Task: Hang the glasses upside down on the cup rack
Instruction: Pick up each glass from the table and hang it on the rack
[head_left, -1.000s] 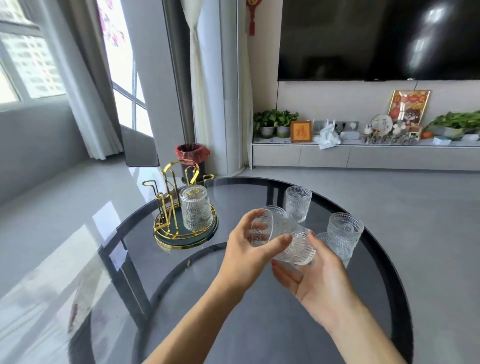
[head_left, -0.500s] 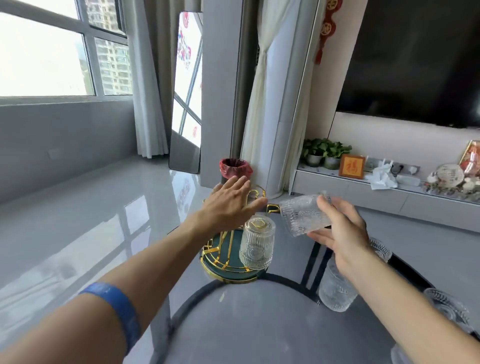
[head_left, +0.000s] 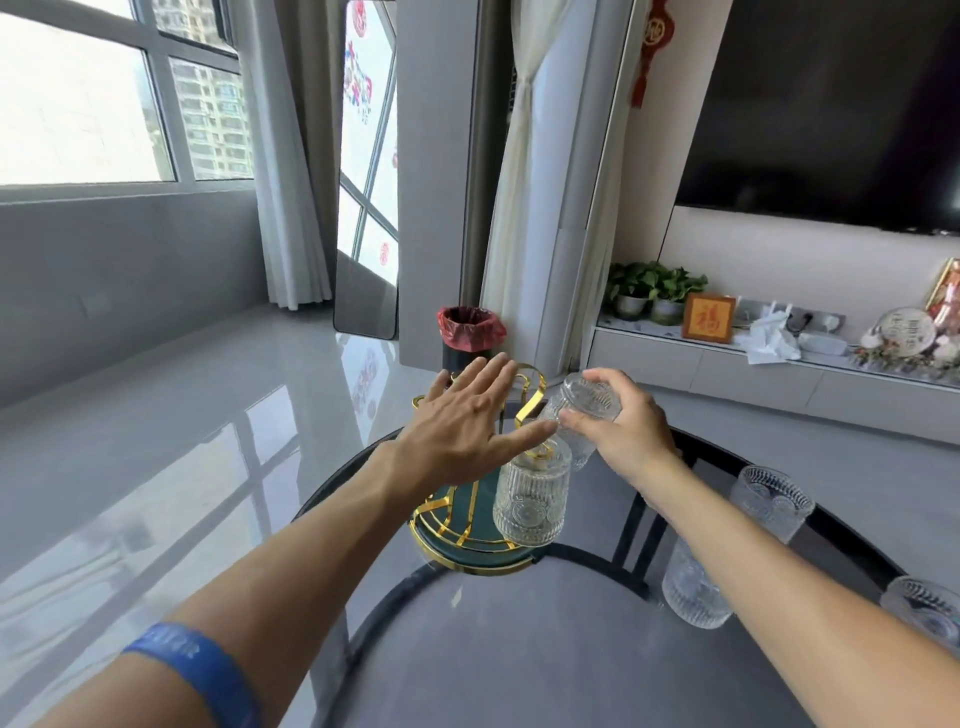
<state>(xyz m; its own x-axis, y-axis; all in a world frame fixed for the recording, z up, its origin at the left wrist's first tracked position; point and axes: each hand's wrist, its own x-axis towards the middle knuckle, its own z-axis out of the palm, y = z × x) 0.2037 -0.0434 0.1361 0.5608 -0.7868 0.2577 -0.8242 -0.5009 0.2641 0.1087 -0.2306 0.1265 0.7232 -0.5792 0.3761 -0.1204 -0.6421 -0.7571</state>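
Observation:
The cup rack (head_left: 470, 548) has gold wire pegs on a round green base and stands at the far left of the table. One ribbed glass (head_left: 530, 501) hangs upside down on its near right peg. My right hand (head_left: 626, 431) grips a second clear glass (head_left: 584, 410), turned bottom up, over the rack's right side. My left hand (head_left: 467, 426) hovers flat above the rack with fingers spread, holding nothing and hiding the rack's back pegs. Three more glasses stand upright at the right: one (head_left: 771, 501), one (head_left: 693, 592) partly behind my right forearm, one (head_left: 927, 613) at the frame edge.
The round dark glass table (head_left: 493, 649) has a black rim and frame. Beyond it stand a bin (head_left: 470, 338) with a red liner, a leaning mirror (head_left: 366, 208), curtains and a low cabinet (head_left: 753, 374) with plants and ornaments under a television.
My right hand has carried the glass left and turned it from sideways to bottom up, over the rack. My left hand stays spread above the rack. The camera view has shifted slightly.

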